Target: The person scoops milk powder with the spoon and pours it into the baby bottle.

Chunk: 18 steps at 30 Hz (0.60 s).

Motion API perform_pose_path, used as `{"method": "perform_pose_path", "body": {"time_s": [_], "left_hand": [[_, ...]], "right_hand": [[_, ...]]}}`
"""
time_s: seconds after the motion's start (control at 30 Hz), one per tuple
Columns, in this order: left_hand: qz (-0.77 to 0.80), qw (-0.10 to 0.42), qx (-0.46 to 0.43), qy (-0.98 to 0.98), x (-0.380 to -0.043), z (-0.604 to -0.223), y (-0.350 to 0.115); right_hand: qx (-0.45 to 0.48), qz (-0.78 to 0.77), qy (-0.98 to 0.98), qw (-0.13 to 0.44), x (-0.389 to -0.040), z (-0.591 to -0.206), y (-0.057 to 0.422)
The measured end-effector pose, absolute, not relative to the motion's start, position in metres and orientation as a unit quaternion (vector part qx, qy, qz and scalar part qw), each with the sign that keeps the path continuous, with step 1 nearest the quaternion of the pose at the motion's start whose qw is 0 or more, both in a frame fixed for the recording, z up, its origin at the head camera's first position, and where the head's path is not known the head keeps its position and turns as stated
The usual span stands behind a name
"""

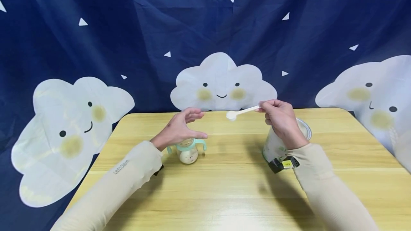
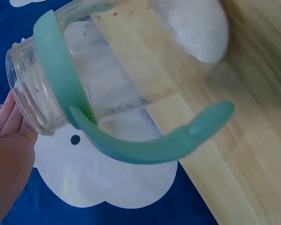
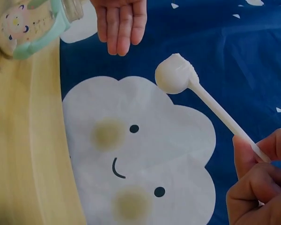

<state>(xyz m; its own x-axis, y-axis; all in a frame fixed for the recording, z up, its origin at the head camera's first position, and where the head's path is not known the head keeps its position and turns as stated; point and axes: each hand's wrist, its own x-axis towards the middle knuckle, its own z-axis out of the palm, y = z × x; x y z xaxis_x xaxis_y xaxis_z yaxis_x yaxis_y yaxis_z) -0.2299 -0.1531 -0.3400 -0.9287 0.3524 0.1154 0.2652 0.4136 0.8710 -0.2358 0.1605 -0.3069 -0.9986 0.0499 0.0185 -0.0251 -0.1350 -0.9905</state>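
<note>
My right hand (image 1: 280, 118) pinches the end of a white long-handled scoop (image 3: 174, 75) between thumb and fingers, held in the air above the table. White powder is heaped in the scoop's bowl. On the left, my left hand (image 1: 183, 127) is raised over a clear baby bottle (image 1: 188, 155), its fingers extended and thumb apart, holding nothing. The bottle stands uncapped with a mint-green two-handled collar (image 2: 61, 65); white powder (image 2: 196, 30) lies at its bottom. Partly behind my right hand and wrist stands a large open can (image 1: 273, 143).
A light wooden table (image 1: 221, 188) bears the bottle and the can. Behind it hangs a dark blue curtain (image 1: 192, 17) printed with smiling white clouds and small white triangles. A black device (image 1: 284, 164) is strapped at my right wrist, close to the can.
</note>
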Motion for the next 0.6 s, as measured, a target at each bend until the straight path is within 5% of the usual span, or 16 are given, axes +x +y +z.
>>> {"method": "perform_pose_path", "body": {"time_s": [0.6], "left_hand": [[0.508, 0.048, 0.176, 0.842, -0.221, -0.353, -0.179]], "right_hand": [[-0.004, 0.737, -0.676, 0.015, -0.240, -0.321, 0.130]]}}
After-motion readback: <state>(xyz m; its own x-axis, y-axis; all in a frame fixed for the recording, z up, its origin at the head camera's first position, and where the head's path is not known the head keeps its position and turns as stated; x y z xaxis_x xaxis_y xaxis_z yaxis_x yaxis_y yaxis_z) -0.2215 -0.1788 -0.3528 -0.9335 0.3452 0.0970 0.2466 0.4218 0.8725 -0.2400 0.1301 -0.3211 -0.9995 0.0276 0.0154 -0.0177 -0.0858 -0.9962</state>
